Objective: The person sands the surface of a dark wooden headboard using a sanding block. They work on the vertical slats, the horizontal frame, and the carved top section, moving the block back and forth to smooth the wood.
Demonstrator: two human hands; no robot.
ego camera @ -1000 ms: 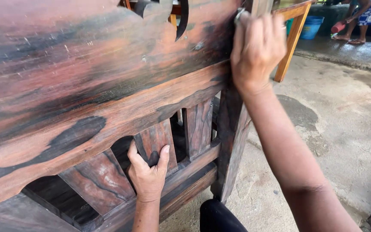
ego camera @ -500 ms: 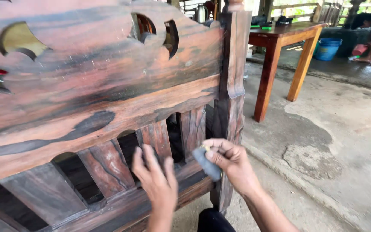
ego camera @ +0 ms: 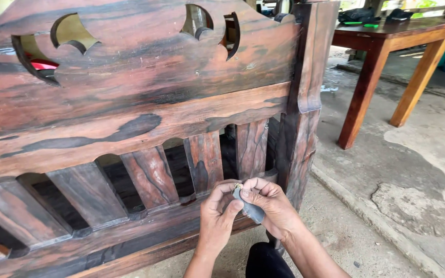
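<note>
Holding a small, folded grey piece of sanding paper (ego camera: 249,207) between both hands, I keep it low before the dark red-brown carved wooden bench back (ego camera: 145,103). My left hand (ego camera: 217,219) and right hand (ego camera: 274,208) pinch it with curled fingers. It looks light, limp and rough-faced; I judge its folded edges the surest hold.

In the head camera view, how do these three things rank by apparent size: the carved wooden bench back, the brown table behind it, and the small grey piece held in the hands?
1. Carved wooden bench back, filling most of the view.
2. Brown table; it is farther away and partly cut off, so its real size is unsure.
3. Small grey piece, pinched between the left hand and right hand.
</note>
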